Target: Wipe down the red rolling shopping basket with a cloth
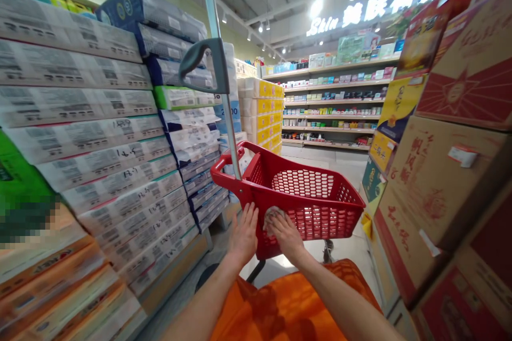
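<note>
Before you, the pale, shiny floor [336,159] carries the red basket cart [298,198], which stands on it in the aisle. To your left, a low wooden platform [174,279] bears tall stacks of wrapped packs [132,162]. To your right, printed cartons [440,192] are piled above a low pale base [381,264]. Ahead, you face wooden shelves [332,116] lined with rows of small packaged goods [332,96].

We've got one left hand [243,233], one right hand [285,233], one cloth [272,212], one basket [308,198], one pole [231,128], one grey handle [222,64], one lit sign [352,15]!
</note>
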### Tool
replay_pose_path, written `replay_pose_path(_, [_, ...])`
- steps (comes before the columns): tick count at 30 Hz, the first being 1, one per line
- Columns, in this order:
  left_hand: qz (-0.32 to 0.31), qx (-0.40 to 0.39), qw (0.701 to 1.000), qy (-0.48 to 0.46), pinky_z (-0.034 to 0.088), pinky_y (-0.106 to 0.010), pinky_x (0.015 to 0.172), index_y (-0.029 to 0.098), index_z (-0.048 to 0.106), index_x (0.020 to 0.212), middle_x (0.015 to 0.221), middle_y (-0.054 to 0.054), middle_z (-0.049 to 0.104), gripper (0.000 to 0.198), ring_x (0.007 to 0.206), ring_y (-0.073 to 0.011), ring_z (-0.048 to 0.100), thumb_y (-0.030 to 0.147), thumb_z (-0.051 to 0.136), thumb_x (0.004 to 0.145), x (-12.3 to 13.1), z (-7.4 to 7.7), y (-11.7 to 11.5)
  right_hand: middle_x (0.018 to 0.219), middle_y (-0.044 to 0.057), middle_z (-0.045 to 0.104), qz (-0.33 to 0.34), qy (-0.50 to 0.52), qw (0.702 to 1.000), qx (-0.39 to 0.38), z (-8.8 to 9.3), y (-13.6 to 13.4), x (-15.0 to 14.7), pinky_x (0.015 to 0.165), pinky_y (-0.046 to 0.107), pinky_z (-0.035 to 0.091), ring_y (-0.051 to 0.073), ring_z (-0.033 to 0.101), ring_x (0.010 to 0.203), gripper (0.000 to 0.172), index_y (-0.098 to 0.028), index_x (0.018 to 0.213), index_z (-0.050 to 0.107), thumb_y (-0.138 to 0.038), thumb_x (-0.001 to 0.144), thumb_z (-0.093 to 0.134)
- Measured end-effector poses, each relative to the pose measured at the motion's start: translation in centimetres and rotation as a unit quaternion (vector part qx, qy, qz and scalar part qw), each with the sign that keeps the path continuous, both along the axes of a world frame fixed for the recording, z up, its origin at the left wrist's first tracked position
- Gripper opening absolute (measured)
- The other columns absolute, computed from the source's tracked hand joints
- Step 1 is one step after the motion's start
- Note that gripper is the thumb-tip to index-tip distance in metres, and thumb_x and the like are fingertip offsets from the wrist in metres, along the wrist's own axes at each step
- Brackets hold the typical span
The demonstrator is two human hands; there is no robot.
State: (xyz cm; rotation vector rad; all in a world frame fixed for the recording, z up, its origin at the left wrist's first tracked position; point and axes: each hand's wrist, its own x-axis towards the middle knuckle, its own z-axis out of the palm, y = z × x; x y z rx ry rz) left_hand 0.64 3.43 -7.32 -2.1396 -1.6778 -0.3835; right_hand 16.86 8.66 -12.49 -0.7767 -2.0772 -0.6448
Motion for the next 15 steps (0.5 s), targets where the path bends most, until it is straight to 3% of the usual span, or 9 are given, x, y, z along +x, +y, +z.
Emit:
replay_pose_path(2, [-0.017,0.007,1.0,-0.002,0.018,-0.05,0.106,0.01,0.032,0.132,0.143,-0.008,0.025,0.063,0.132,-0.0224,0.019,0.014,0.039,0.07,0.8,-0.1,0.2,0.114,0.004,0.06,-0.007,0.015,1.0,0.005,-0.1,-0.6,1.4,0.103,0.039,0.028,0.019,0.044,0.118,0.032,-0.019,0.104,0.063,-0.01,0.084,0.038])
replay_pose_path(7, [-0.055,0.033,0.998,0.004,0.017,-0.049,0.106,0.011,0.034,0.132,0.142,-0.009,0.027,0.061,0.132,-0.0226,0.02,0.015,0.04,0.071,3.5,-0.1,0.9,0.126,0.004,0.051,-0.06,0.054,0.997,0.0,2.7,-0.3,4.5,0.103,0.042,0.027,0.02,0.033,0.126,0.035,-0.019,0.112,0.058,-0.009,0.085,0.037])
replay_pose_path(9, [-0.077,0.041,0.996,0.02,0.016,-0.049,0.106,0.012,0.034,0.132,0.142,-0.008,0.027,0.061,0.132,-0.0224,0.02,0.017,0.041,0.072,4.5,-0.1,1.1,0.122,0.004,0.055,-0.079,0.053,0.995,-0.01,1.8,0.1,5.4,0.103,0.04,0.027,0.02,0.038,0.122,0.034,-0.019,0.109,0.06,-0.009,0.084,0.038])
replay_pose_path(12, [-0.108,0.048,0.992,0.044,0.013,-0.048,0.107,0.013,0.034,0.132,0.142,-0.009,0.028,0.06,0.132,-0.0225,0.019,0.02,0.042,0.073,5.8,-0.4,1.4,0.112,0.004,0.061,-0.088,0.039,0.995,-0.014,-1.2,0.1,6.7,0.103,0.037,0.025,0.019,0.047,0.114,0.032,-0.019,0.101,0.064,-0.01,0.082,0.04])
replay_pose_path(15, [-0.124,0.047,0.99,0.054,0.011,-0.048,0.107,0.014,0.033,0.133,0.142,-0.009,0.028,0.058,0.132,-0.0224,0.019,0.022,0.041,0.076,6.8,-0.7,1.9,0.114,0.004,0.061,-0.093,0.035,0.995,-0.015,-2.5,-0.6,8.0,0.105,0.037,0.021,0.018,0.045,0.116,0.033,-0.021,0.104,0.063,-0.01,0.081,0.041])
